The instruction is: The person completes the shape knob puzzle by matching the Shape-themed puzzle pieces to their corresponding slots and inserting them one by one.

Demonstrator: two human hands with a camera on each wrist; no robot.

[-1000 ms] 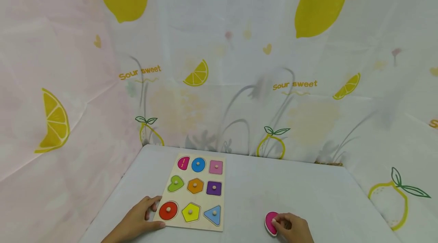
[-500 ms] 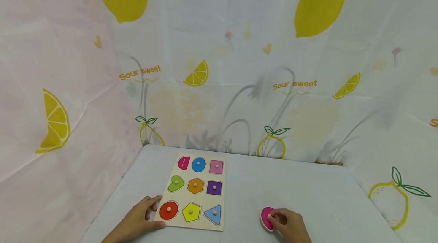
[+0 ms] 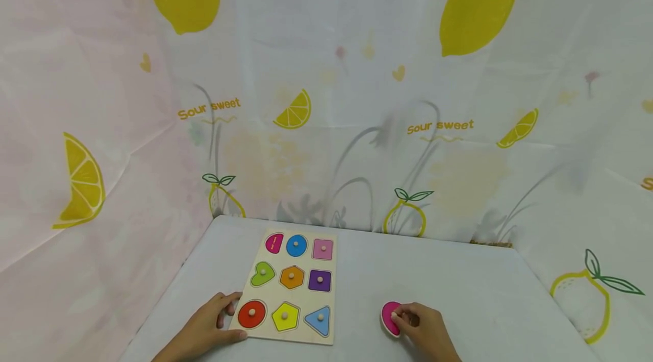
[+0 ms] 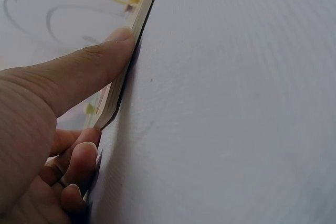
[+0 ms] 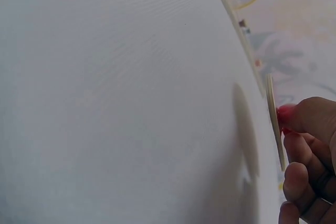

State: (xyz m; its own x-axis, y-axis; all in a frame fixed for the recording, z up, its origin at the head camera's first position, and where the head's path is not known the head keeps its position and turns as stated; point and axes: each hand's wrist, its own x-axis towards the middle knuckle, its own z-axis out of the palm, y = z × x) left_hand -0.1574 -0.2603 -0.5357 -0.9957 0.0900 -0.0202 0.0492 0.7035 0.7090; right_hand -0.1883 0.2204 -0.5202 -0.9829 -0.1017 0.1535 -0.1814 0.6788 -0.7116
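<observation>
A wooden knob puzzle board lies on the table at left of centre, with several coloured shapes set in it. My left hand holds its near left corner, thumb along the front edge and index finger at the left side. In the left wrist view the thumb presses the board's edge. To the right of the board, my right hand pinches a pink oval puzzle piece by its knob. The right wrist view shows the piece edge-on, raised off the table above its shadow.
A white-covered table carries the board. Behind and beside it hang pale cloths printed with lemons. At the board's far left, a pink half-round spot with small writing shows no knob.
My right hand has moved left and slightly away from me with the pink oval puzzle piece, closer to the board. The left hand and the board have stayed put.
</observation>
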